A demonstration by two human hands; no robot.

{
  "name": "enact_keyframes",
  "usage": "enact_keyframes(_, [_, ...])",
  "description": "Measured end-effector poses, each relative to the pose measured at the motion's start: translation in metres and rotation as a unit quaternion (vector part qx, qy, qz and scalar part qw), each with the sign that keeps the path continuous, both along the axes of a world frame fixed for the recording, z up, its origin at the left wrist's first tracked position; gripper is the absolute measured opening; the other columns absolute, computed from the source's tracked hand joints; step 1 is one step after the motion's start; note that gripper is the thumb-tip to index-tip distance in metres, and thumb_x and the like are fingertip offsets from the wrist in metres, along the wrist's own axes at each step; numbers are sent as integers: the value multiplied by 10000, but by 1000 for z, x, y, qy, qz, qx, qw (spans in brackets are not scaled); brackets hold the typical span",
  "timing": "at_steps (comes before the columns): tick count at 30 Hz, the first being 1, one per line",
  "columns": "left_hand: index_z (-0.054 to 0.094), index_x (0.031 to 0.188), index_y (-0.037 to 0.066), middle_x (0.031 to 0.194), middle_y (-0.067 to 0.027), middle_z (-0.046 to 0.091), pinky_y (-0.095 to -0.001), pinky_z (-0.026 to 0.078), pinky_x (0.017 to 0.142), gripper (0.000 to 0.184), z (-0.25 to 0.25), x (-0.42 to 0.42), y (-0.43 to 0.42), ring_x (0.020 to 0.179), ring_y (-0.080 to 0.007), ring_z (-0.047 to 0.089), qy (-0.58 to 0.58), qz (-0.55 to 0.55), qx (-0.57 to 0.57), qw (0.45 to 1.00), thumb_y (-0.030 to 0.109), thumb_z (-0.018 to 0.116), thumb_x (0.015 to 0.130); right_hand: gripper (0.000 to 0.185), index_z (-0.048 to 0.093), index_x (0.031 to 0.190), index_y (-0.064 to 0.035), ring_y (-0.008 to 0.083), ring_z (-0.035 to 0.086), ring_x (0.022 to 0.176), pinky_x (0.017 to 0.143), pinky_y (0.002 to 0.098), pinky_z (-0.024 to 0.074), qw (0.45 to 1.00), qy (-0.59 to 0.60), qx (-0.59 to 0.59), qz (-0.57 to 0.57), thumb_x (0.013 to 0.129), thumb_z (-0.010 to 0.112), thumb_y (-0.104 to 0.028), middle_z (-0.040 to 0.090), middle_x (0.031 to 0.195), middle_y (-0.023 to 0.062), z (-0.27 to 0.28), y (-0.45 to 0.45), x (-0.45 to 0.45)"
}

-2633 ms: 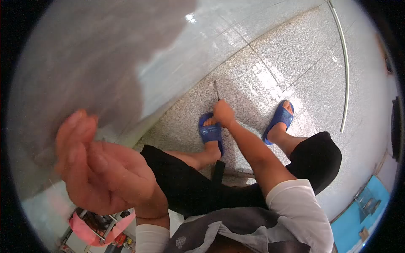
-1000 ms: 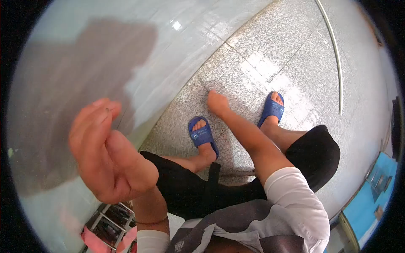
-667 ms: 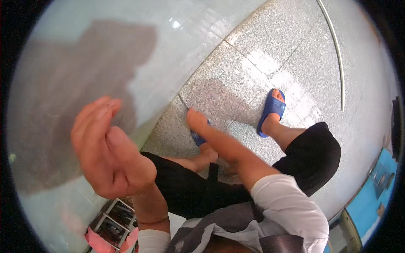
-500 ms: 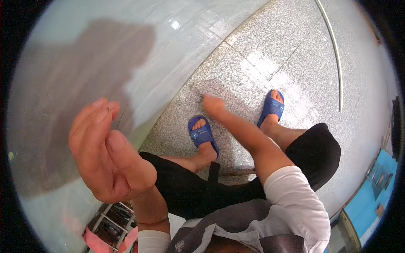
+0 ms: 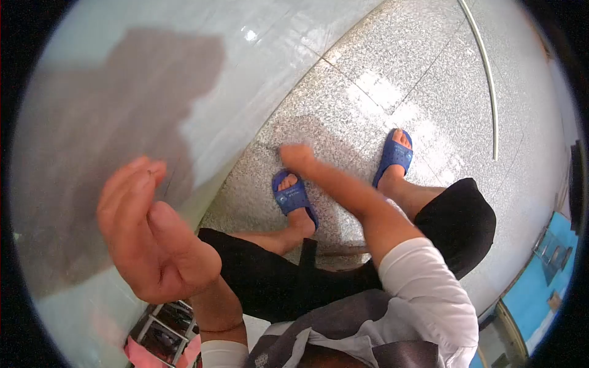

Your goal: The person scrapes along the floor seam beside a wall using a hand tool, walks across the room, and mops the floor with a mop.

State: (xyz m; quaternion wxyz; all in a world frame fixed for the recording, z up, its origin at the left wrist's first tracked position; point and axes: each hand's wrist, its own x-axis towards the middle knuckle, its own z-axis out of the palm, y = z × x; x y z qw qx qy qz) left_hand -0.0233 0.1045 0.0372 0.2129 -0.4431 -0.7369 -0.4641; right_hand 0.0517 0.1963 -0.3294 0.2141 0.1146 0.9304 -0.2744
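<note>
My left hand [image 5: 150, 245] is raised close to the camera on the left, in front of a smooth pale panel [image 5: 257, 61]. Its fingers are bent and pressed together, with the thumb against them; whatever may be between them is hidden. Lower down, my right hand [image 5: 297, 157] is closed in a fist over the speckled floor, just above the blue slipper [image 5: 293, 195] on one foot. It is slightly blurred, and its contents, if any, do not show. The other blue slipper [image 5: 392, 157] is on the foot farther right.
A thin white hose or cable [image 5: 489, 80] curves along the speckled tiles [image 5: 368, 55] on the right. At lower left stands a metal rack [image 5: 165, 334] with something pink [image 5: 144, 352] beside it. A blue surface [image 5: 552, 264] is at the right edge.
My right hand has moved left, toward the panel and slightly down in the view. My left hand has dropped a little, its fingers keeping much the same shape.
</note>
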Motion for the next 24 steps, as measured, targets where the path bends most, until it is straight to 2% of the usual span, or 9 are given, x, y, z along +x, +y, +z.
enact_keyframes(5, [571,984,-126,976,-240,600,-414,455,868,235,2,-1,0,943,-336,581,5,68,-11,998,-6,481,803,195,556,910,-15,327,654,785,669,432,519,996,-21,85,-10,853,422,-143,654,853,185,2,101,-7])
enact_keyframes(7, [573,977,-124,969,-238,603,-410,456,866,229,3,-5,-1,941,-336,581,-3,32,10,999,-13,478,800,211,559,898,-9,344,646,782,658,450,511,990,-35,86,-105,855,402,-143,644,861,204,8,104,-6])
enact_keyframes(10, [575,967,-121,960,-234,607,-413,455,863,230,2,-6,-2,939,-338,581,4,16,9,1000,-13,480,787,231,531,920,25,407,611,797,696,472,487,962,1,-34,-271,832,426,-160,607,859,266,-15,43,-2])
enact_keyframes(11, [575,964,-121,958,-233,609,-418,454,863,237,2,-6,0,938,-339,581,22,33,-11,999,-6,486,778,224,526,920,42,410,607,817,723,468,483,977,1,-57,-208,815,459,-144,602,861,269,-11,18,-4])
enact_keyframes(13, [574,965,-123,961,-234,608,-425,452,863,253,0,-7,2,938,-342,579,23,19,-17,999,7,493,764,213,541,881,50,391,617,826,716,465,490,971,-14,-74,-226,808,478,-140,609,844,249,-9,-38,-2])
enact_keyframes(15, [573,967,-125,964,-235,607,-431,450,863,270,-1,-6,9,939,-346,578,32,0,-15,999,20,500,751,201,572,857,25,368,629,834,710,457,501,995,-29,-74,-56,806,492,-153,626,853,226,5,-41,18])
enact_keyframes(18, [571,980,-127,966,-236,606,-440,443,869,308,0,0,11,942,-349,577,7,49,-40,998,49,511,735,183,592,853,-7,350,638,830,698,448,510,996,-53,-59,42,803,500,-157,638,875,206,10,-13,20])
enact_keyframes(20, [575,982,-113,963,-227,610,-430,436,879,271,2,0,6,948,-336,577,-9,-20,-19,1000,20,502,757,195,609,868,-31,342,642,819,692,449,512,998,-33,-4,-45,809,487,-171,639,913,203,-22,22,14])
enact_keyframes(24, [577,985,-108,962,-220,612,-430,432,885,259,3,0,10,947,-329,578,15,-9,-32,999,7,494,768,229,591,897,-26,349,644,777,676,449,512,994,-35,21,-101,829,431,-176,646,870,196,3,78,-2])
